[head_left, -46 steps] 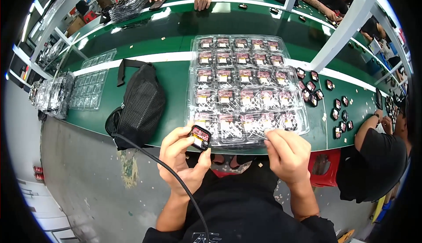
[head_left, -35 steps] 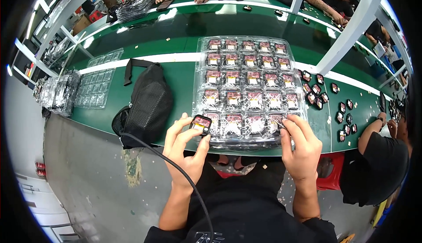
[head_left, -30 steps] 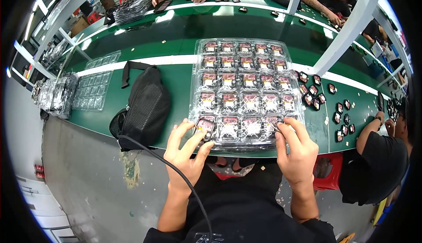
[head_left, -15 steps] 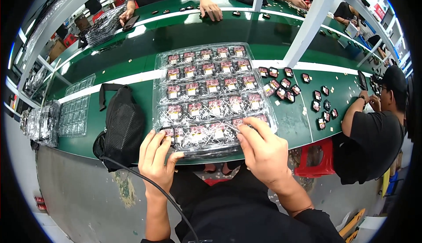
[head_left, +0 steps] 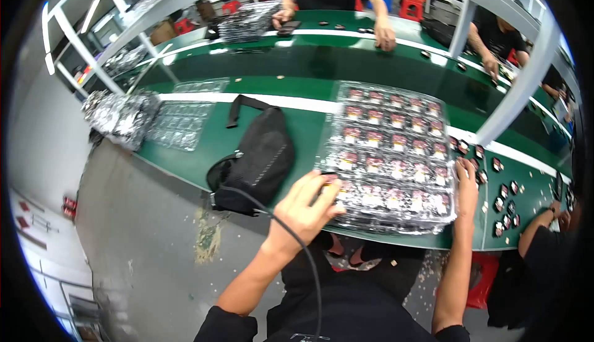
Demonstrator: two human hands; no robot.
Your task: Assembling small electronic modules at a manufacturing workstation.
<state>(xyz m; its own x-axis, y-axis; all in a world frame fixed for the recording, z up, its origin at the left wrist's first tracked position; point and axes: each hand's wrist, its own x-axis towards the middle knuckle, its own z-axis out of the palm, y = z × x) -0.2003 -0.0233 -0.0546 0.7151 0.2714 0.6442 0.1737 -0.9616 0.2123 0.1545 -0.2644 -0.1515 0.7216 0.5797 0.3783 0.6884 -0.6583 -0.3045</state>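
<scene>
A clear plastic blister tray [head_left: 327,138] lies at the front edge of the green bench, with rows of small black square gadgets [head_left: 374,139] with red-and-white faces in its pockets. More clear plastic shows under its front edge. My left hand [head_left: 303,212] grips the tray's near left corner, its fingers bent over a dark gadget there. Along the right side, my right hand [head_left: 465,190] holds the tray's edge, thumb and some fingers partly hidden. Beyond that hand, several loose gadgets [head_left: 499,203] lie scattered on the bench.
Left of the tray lies a black mesh bag [head_left: 257,156], with a black cable [head_left: 309,255] running in front. Empty clear trays [head_left: 176,122] and a stack [head_left: 120,119] sit farther left. A white post [head_left: 526,82] rises at right. Co-workers sit opposite and at right.
The whole view has swung left, so the bench appears farther right. My right hand has gone from the front row of gadgets to the tray's right edge; my left stays at the near left corner.
</scene>
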